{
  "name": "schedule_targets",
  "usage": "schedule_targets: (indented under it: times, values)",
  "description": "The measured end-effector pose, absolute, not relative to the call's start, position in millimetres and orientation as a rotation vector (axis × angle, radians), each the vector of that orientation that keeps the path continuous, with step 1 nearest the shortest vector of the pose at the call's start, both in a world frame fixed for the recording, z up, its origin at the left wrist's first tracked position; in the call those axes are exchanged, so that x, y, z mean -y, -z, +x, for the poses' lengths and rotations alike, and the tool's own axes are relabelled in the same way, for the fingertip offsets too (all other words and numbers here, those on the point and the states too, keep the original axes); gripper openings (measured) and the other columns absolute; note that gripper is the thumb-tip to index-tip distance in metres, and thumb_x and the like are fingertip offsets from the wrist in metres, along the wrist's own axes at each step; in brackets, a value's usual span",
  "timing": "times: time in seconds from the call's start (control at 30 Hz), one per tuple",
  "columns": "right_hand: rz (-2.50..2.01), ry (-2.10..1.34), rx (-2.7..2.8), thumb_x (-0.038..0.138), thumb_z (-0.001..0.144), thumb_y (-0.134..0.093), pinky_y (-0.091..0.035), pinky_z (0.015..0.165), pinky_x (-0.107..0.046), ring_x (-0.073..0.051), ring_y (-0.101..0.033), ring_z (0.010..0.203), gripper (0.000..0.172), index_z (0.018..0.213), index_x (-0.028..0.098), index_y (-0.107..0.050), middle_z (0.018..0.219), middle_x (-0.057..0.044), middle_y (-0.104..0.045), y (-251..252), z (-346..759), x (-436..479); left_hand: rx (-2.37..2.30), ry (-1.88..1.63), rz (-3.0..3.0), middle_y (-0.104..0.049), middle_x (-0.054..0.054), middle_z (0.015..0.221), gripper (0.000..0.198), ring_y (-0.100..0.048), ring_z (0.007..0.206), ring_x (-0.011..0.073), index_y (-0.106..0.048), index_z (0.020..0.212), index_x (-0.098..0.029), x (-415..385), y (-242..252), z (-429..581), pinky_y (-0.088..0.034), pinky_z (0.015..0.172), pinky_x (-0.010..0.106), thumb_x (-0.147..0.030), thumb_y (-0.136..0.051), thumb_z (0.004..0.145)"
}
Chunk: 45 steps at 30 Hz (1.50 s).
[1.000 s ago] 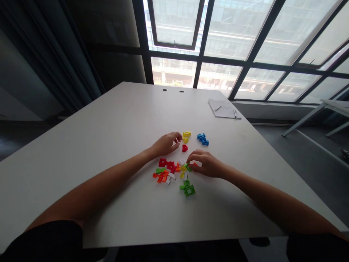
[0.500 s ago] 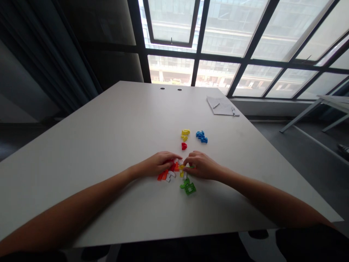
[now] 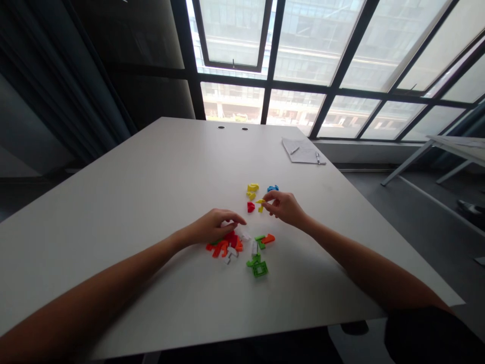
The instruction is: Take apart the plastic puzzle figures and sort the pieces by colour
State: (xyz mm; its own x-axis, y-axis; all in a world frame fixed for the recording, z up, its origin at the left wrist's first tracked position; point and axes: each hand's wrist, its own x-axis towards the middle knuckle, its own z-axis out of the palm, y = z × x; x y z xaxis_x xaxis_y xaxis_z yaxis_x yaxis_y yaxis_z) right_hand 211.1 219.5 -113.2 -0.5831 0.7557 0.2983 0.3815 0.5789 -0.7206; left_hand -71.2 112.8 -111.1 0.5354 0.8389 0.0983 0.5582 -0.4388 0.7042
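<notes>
My right hand (image 3: 285, 206) pinches a small yellow plastic piece (image 3: 260, 203) above the table, just right of a red piece (image 3: 250, 207). Behind it lie yellow pieces (image 3: 252, 187) and, partly hidden by the fingers, blue pieces (image 3: 273, 188). My left hand (image 3: 214, 225) is open, its fingers stretched over a mixed pile of orange pieces (image 3: 222, 248), red pieces (image 3: 231, 236) and white pieces (image 3: 232, 253). Whether its fingertips touch the pile I cannot tell. Closer to me are green pieces (image 3: 259, 268), a white piece (image 3: 254, 247) and an orange piece (image 3: 269, 238) beside a green one.
All this stands on a wide white table (image 3: 159, 187). Paper sheets (image 3: 302, 150) with pens on them lie at its far right. Two round cable holes sit near the back edge. Windows rise behind, and another table (image 3: 458, 146) stands to the right.
My right hand has moved forward from the pile with a yellow piece, over toward the blue and red pieces. My left hand stays by the pile. The view has shifted slightly.
</notes>
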Motion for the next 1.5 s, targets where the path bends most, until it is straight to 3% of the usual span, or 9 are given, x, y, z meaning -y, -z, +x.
schedule_targets:
  times: [0.13, 0.23, 0.33, 0.53, 0.83, 1.07, 1.27, 1.4, 1.5]
  values:
    - [-0.946, -0.394, 2.388, 0.021, 0.094, -0.074, -0.051, 0.069, -0.027, -0.015, -0.068, 0.065, 0.004, 0.098, 0.019, -0.074, 0.088, -0.004, -0.078, 113.0, 201.8, -240.2, -1.119, -0.688, 2.238, -0.07, 0.005, 0.142, 0.036, -0.066, 0.129, 0.0227, -0.072, 0.134, -0.027, -130.5, 119.6, -65.8, -0.053, 0.11, 0.035, -0.031, -0.053, 0.104]
    - [-0.925, -0.198, 2.528, 0.019, 0.095, -0.073, -0.05, 0.071, -0.028, -0.015, -0.068, 0.071, 0.013, 0.108, 0.02, -0.076, 0.106, -0.008, -0.078, 112.0, 193.8, -244.5, -1.116, -0.688, 2.366, -0.061, 0.006, 0.154, 0.04, -0.054, 0.143, 0.0265, -0.067, 0.143, -0.028, -141.8, 125.1, -59.4, -0.043, 0.123, 0.045, -0.032, -0.052, 0.106]
    - [-0.891, -0.191, 2.608, 0.022, 0.095, -0.075, -0.05, 0.072, -0.029, -0.016, -0.069, 0.076, 0.018, 0.114, 0.023, -0.077, 0.118, -0.009, -0.076, 116.5, 188.5, -243.3, -1.095, -0.628, 2.441, -0.059, 0.007, 0.156, 0.04, -0.051, 0.146, 0.0285, -0.067, 0.144, -0.029, -149.7, 126.8, -56.5, -0.04, 0.125, 0.05, -0.035, -0.053, 0.107]
    - [-0.818, -0.269, 2.576, 0.019, 0.095, -0.074, -0.052, 0.078, -0.03, -0.017, -0.069, 0.082, 0.032, 0.127, 0.022, -0.072, 0.123, -0.01, -0.075, 131.4, 192.4, -241.3, -1.062, -0.549, 2.467, -0.068, 0.006, 0.146, 0.035, -0.058, 0.139, 0.0259, -0.074, 0.134, -0.029, -151.8, 119.0, -68.3, -0.042, 0.124, 0.044, -0.038, -0.052, 0.108]
    - [-0.789, -0.341, 2.439, 0.019, 0.1, -0.065, -0.054, 0.082, -0.033, -0.02, -0.069, 0.083, 0.017, 0.115, 0.018, -0.071, 0.114, -0.013, -0.075, 152.1, 186.9, -240.9, -1.282, -0.693, 2.325, -0.072, 0.008, 0.139, 0.038, -0.073, 0.116, 0.0238, -0.08, 0.122, -0.023, -161.5, 128.2, -101.7, -0.059, 0.105, 0.036, -0.042, -0.052, 0.104]
    - [-0.671, -0.283, 2.451, 0.018, 0.104, -0.056, -0.056, 0.094, -0.038, -0.024, -0.072, 0.101, 0.02, 0.108, 0.019, -0.076, 0.112, -0.014, -0.077, 153.4, 184.9, -242.1, -1.394, -0.734, 2.316, -0.062, 0.009, 0.153, 0.049, -0.062, 0.137, 0.0265, -0.069, 0.142, -0.02, -170.2, 141.2, -106.1, -0.048, 0.121, 0.041, -0.041, -0.054, 0.101]
    - [-0.558, -0.21, 2.519, 0.013, 0.103, -0.054, -0.054, 0.1, -0.044, -0.026, -0.07, 0.105, 0.03, 0.121, 0.021, -0.077, 0.119, -0.012, -0.079, 150.3, 191.0, -236.6, -1.556, -0.741, 2.32, -0.068, 0.009, 0.144, 0.059, -0.061, 0.133, 0.0291, -0.055, 0.154, -0.021, -169.7, 144.6, -107.3, -0.048, 0.116, 0.045, -0.035, -0.056, 0.097]
    - [-0.582, -0.128, 2.544, 0.011, 0.102, -0.055, -0.047, 0.11, -0.052, -0.03, -0.063, 0.126, 0.044, 0.141, 0.024, -0.068, 0.138, -0.012, -0.073, 142.7, 185.6, -235.6, -1.691, -0.831, 2.318, -0.074, 0.008, 0.135, 0.062, -0.062, 0.126, 0.0304, -0.052, 0.155, -0.02, -171.6, 146.7, -112.0, -0.045, 0.116, 0.051, -0.027, -0.057, 0.093]
    - [-0.602, -0.049, 2.642, 0.015, 0.102, -0.057, -0.032, 0.123, -0.06, -0.034, -0.046, 0.15, 0.05, 0.151, 0.024, -0.059, 0.151, -0.012, -0.064, 139.4, 176.6, -238.7, -1.706, -0.87, 2.294, -0.077, 0.007, 0.125, 0.061, -0.066, 0.115, 0.0281, -0.055, 0.151, -0.021, -173.8, 144.0, -113.2, -0.049, 0.112, 0.047, -0.023, -0.059, 0.09]
